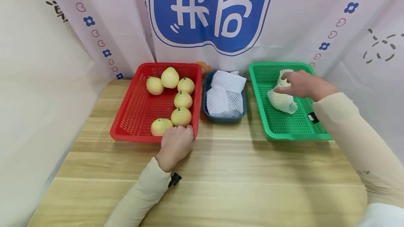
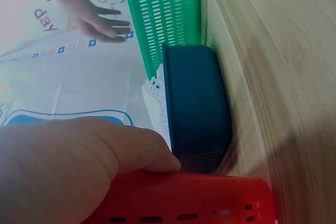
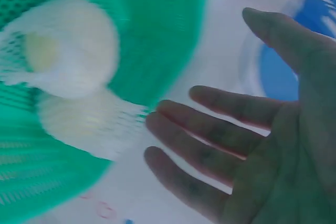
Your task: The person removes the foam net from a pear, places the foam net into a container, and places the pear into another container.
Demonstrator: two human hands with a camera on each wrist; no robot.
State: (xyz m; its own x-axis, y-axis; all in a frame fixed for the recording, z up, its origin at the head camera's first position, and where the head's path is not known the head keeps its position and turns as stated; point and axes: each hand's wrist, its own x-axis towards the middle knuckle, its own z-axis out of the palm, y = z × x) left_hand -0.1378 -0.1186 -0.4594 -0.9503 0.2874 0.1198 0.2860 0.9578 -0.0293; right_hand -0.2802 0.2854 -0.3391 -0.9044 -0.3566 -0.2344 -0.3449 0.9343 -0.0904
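Note:
My left hand [image 1: 177, 143] grips the near right corner of the red basket [image 1: 126, 113]. In the left wrist view the thumb [image 2: 142, 148] lies along its rim. Several bare yellow pears sit in this basket, the nearest pear [image 1: 161, 126] just beyond my knuckles. Over the green basket [image 1: 268, 129] hovers my right hand [image 1: 298, 83], fingers spread and holding nothing. Below it are two pears in white foam nets: the front netted pear [image 1: 282, 101], and a rear netted pear [image 1: 285, 81] partly hidden by the hand. Both also show in the right wrist view, slightly blurred.
Between the two baskets stands a small dark blue bin [image 1: 224, 119] holding several white foam nets [image 1: 228, 81]. All three containers stand at the back of the wooden table [image 1: 227, 181], against a printed cloth [image 1: 123, 16].

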